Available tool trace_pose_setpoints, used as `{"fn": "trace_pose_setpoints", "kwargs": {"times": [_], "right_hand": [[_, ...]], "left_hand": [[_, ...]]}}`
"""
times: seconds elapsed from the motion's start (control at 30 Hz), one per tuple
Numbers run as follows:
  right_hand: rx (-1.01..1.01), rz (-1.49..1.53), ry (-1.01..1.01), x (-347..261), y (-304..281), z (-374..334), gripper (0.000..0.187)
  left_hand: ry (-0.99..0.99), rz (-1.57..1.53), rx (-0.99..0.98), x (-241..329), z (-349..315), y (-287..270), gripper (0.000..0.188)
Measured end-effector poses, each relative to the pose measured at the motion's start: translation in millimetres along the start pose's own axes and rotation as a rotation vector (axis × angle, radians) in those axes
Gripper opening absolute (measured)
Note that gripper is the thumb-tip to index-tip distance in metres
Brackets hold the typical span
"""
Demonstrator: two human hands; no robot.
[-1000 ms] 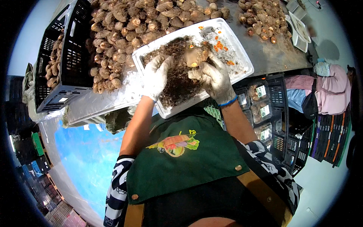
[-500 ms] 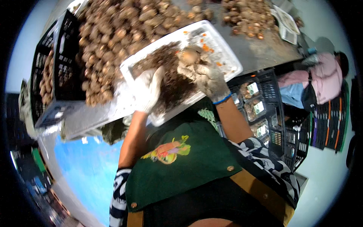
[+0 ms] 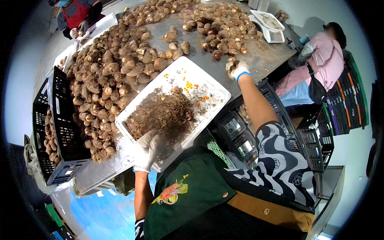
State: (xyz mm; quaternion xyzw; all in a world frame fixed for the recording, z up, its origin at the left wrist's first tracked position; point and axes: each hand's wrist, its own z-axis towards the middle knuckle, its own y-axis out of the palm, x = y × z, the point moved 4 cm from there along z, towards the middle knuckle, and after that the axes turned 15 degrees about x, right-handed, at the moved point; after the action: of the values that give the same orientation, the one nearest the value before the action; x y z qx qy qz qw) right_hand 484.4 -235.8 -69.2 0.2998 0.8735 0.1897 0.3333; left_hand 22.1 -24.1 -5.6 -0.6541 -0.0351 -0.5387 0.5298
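My right hand (image 3: pixel 239 71), in a dirty white glove with a blue cuff, is stretched out over the metal table beyond the tray. Its fingers are closed round a small brown taro corm (image 3: pixel 231 63), which is mostly hidden. My left hand (image 3: pixel 146 151), gloved in white too, rests at the near left edge of a white tray (image 3: pixel 212 83), its fingers loosely extended and nothing visible in them. Inside the tray lies a heap of brown root fibres and dirt (image 3: pixel 162 114), with orange bits (image 3: pixel 190 85) scattered towards the far side.
A large taro pile (image 3: pixel 108 80) covers the table's left, beside a black crate (image 3: pixel 72 124). Another taro pile (image 3: pixel 220 26) lies far right near a white scale (image 3: pixel 269 25). Packed trays (image 3: pixel 236 130) fill a crate at right. Two people (image 3: pixel 326 68) (image 3: pixel 78 14) are nearby.
My right hand has moved from above the tray out to the right with the taro corm. My left hand stays at the tray's near left edge. The view has shifted.
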Motion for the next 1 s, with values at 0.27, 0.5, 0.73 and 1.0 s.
{"fn": "trace_pose_setpoints", "kwargs": {"times": [0.27,0.5,0.73,1.0], "right_hand": [[-0.055,-0.175,-0.201,-13.2,67.3,5.1,0.023],[-0.942,-0.553,0.087,126.6,54.8,-116.5,0.028],[-0.979,-1.397,-1.014,205.6,38.0,-227.0,0.034],[-0.741,-1.401,-0.736,201.3,10.3,-233.2,0.027]], "left_hand": [[0.215,0.064,0.128,-10.3,-3.4,4.7,0.028],[0.318,0.015,-0.17,18.1,23.9,2.7,0.024],[0.156,0.015,0.257,-12.6,32.7,-37.2,0.029],[-0.063,0.802,0.707,-168.2,62.1,-151.4,0.033]]}}
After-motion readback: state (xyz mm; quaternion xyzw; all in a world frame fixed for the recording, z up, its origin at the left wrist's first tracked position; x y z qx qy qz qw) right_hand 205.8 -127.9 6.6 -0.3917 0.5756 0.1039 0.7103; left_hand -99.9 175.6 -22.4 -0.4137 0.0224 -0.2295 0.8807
